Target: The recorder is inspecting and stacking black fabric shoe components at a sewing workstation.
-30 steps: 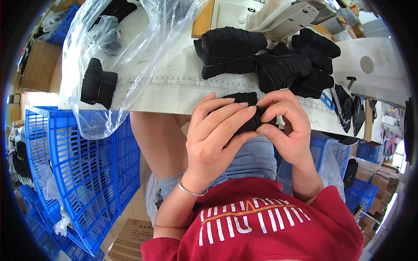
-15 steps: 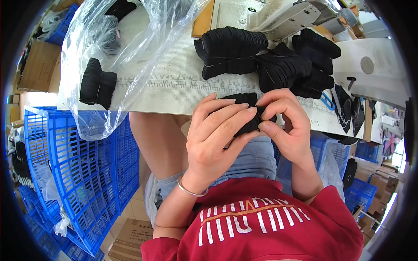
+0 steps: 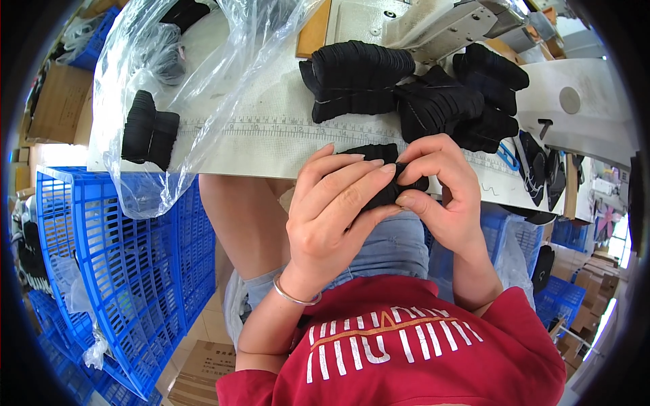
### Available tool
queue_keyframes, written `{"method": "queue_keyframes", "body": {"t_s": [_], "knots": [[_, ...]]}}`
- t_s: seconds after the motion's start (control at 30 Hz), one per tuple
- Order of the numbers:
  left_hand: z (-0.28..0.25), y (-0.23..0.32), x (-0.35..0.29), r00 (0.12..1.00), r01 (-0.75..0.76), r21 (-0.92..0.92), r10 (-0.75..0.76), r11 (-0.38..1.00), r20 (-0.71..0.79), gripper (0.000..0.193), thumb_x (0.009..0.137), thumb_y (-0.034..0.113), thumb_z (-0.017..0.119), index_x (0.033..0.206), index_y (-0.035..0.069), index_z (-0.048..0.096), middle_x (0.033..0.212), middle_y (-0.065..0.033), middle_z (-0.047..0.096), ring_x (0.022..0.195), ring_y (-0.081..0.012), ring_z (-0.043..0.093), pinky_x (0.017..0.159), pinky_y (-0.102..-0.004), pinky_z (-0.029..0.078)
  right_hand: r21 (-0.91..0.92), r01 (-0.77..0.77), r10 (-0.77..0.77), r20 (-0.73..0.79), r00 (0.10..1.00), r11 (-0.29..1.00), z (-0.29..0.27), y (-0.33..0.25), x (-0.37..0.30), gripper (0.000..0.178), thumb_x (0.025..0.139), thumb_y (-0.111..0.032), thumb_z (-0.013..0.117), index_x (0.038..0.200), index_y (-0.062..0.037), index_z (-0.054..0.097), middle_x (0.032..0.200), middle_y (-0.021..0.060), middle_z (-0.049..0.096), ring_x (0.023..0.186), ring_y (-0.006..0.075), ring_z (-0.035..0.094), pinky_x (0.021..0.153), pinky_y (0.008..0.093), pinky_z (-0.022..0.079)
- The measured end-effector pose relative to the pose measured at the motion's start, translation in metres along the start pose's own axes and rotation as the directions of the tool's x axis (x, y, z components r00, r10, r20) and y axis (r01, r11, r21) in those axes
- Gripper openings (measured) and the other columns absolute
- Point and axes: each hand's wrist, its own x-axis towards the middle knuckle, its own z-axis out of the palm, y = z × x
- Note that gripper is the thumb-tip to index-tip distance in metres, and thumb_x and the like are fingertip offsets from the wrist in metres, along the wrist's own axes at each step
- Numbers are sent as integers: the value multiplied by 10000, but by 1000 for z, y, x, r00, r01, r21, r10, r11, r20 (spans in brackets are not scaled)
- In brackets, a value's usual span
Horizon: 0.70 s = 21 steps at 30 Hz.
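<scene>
Taking the held black fabric bundle (image 3: 386, 195) as the clock's centre, the left hand (image 3: 335, 210) comes in from eight o'clock, its long fingers curved over the bundle and its thumb underneath, in a broad, partly closed grip. The right hand (image 3: 443, 193) comes from four o'clock, thumb and fingertips drawn almost together at the bundle's right end; whether they pinch one layer or several is hidden.

The bundle sits by the near edge of the white worktable (image 3: 250, 152), above the lap; whether it rests on the table I cannot tell. Another ribbed black stack (image 3: 362, 78) lies at twelve, a tilted stack (image 3: 433, 105) at one, and a lone stack (image 3: 150, 132) between nine and ten, near the clear plastic bag (image 3: 223, 81) at ten.

The step in hand looks like fine fingertip work on the bundle's right end, the left hand steadying it. The next move seems to call for a firm left grip, so the layers stay aligned, and small, precise motions from the right fingertips.
</scene>
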Motion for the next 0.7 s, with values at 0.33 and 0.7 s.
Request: {"method": "queue_keyframes", "body": {"t_s": [0.33,0.7], "knots": [[-2,-1,2,1000,-15,-6,15,1000,20,475,607,105,874,1060,50,744,1045,-76,733,1017,-286,678,1008,-487,490,1,-36,36,-16,999,999,3,-5,-1,164,752,-34,730,907,-59,684,1158,120,583,971,219,607,814,312,484],[-1,-2,0,1000,-17,-17,18,1000,10,475,649,137,851,1104,61,736,1065,-58,710,997,-265,650,983,-475,488,48,-53,52,16,999,997,1,-2,0,177,756,-91,781,898,-66,678,1142,114,598,1004,218,596,844,326,469]]}}
